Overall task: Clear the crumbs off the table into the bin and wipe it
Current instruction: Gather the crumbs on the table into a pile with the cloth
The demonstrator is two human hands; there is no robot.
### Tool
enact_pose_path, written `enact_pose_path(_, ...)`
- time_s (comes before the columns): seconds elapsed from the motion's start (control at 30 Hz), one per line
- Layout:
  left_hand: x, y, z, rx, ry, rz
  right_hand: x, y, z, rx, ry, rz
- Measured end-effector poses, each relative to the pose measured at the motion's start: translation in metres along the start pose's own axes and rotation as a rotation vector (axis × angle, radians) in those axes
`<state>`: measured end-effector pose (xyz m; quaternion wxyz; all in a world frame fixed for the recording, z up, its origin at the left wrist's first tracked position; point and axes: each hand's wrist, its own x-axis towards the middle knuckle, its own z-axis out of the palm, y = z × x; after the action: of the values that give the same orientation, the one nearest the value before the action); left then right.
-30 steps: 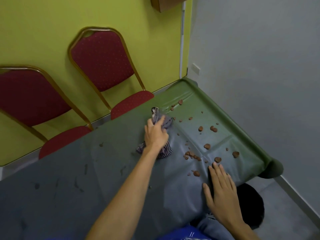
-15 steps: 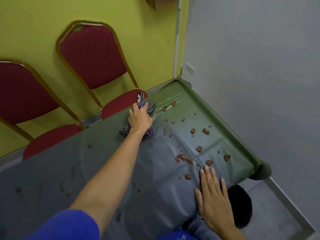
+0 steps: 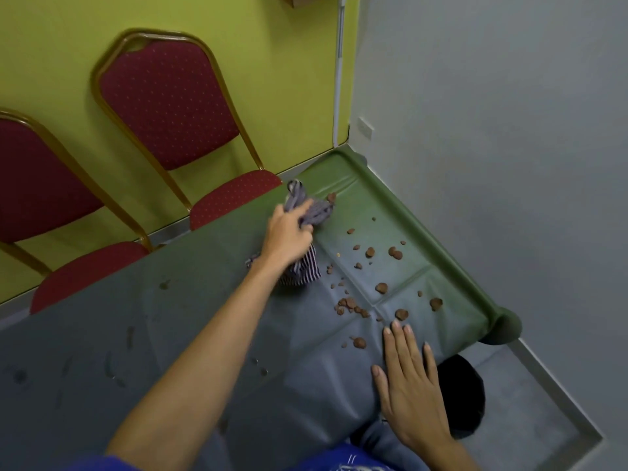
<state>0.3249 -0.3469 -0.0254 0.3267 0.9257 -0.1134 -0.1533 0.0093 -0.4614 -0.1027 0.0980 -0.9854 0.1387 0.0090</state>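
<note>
While the left hand [image 3: 289, 234] is gripping a bunched striped cloth [image 3: 304, 239] against the far side of the table [image 3: 170, 334], the right hand [image 3: 409, 385] is lying flat and empty, fingers together, at the near edge. Brown crumbs [image 3: 353, 305] are lying scattered between the two hands and out toward the rolled green edge on the right. A dark bin [image 3: 465, 396] is showing just below the near edge, beside the right hand. Judging from this, the cloth is best dragged in long, flat strokes toward the bin, pressing lightly so crumbs are gathering rather than rolling away, with the right hand cupping at the edge to funnel them down.
</note>
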Motion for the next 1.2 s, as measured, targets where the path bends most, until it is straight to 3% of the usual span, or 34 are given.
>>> enact_pose_path(0.2, 0.043, -0.007, -0.009, 0.212, 0.011, -0.141, 0.0, 0.002, -0.001, -0.005, -0.029, 0.013)
enact_pose_path(0.37, 0.004, 0.002, 0.018, 0.356, 0.002, 0.026, 0.0, 0.001, 0.0, 0.007, -0.023, 0.034)
enact_pose_path(0.43, -0.021, 0.006, 0.03, 0.34, -0.069, 0.101, -0.001, 0.002, 0.001, 0.014, -0.021, 0.034)
enact_pose_path(0.53, -0.042, 0.013, 0.032, 0.156, -0.168, 0.08, 0.0, 0.002, 0.002, 0.027, -0.021, 0.045)
enact_pose_path(0.63, -0.02, 0.025, 0.016, 0.086, -0.102, 0.052, 0.0, 0.002, 0.002, 0.035, -0.013, 0.041)
enact_pose_path(0.8, 0.058, 0.039, -0.003, 0.172, 0.021, -0.01, 0.001, 0.003, 0.001, 0.031, -0.006, 0.051)
enact_pose_path(1.0, 0.08, 0.044, 0.026, 0.334, -0.062, -0.026, 0.002, 0.003, 0.004, 0.015, -0.011, 0.054)
enact_pose_path(1.1, 0.051, 0.042, 0.038, 0.355, -0.086, 0.133, 0.003, 0.004, 0.004, 0.011, -0.008, 0.064)
enact_pose_path(1.2, 0.011, 0.028, 0.048, 0.311, -0.254, 0.338, 0.003, 0.0, 0.007, 0.016, 0.012, 0.066)
